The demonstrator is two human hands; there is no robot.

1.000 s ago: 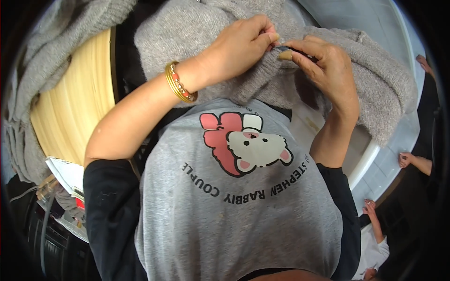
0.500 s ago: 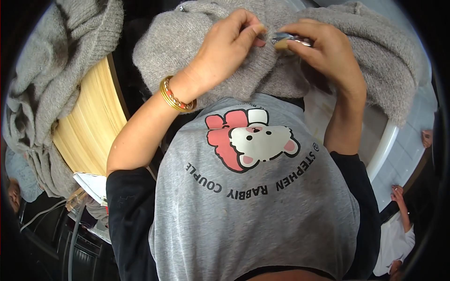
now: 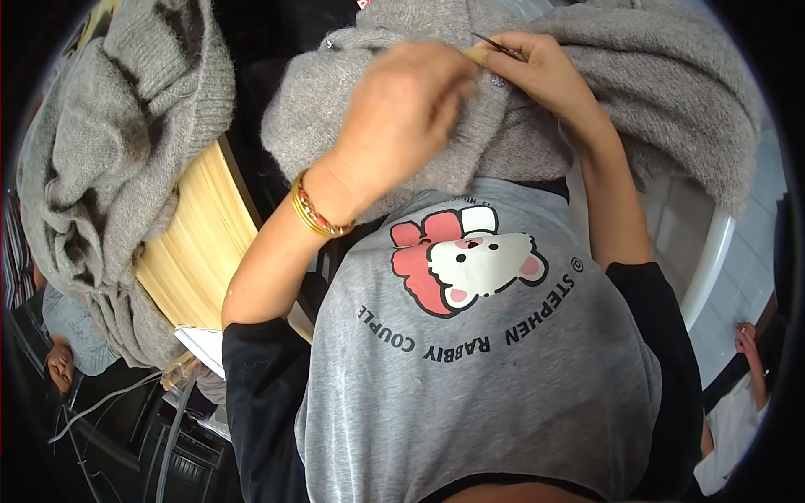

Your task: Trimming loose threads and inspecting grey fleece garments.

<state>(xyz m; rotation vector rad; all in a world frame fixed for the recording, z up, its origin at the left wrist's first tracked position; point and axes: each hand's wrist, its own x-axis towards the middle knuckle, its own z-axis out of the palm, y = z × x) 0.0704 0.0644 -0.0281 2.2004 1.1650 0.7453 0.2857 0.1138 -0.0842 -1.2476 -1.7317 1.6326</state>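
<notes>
Grey knitwear [image 3: 310, 109] drapes over the right edge of a white tub [image 3: 714, 251], the right hand [image 3: 549, 77] pinching a slim dark tool [image 3: 495, 45], the left hand [image 3: 409, 102] lower than before, its grip too blurred to judge.

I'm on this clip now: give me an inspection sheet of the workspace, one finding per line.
Surface: wood-grain tabletop at left.
Job's things: grey knit garment before the person; small shiny piece on it; dark slim tool.
Clutter: heaped knitwear on the tabletop.
Hands: left hand motion-blurred, grip unclear; right hand holds the tool.
Cables: pale cable, lower left.
Surroundings: person in white at right; another person at left.
</notes>
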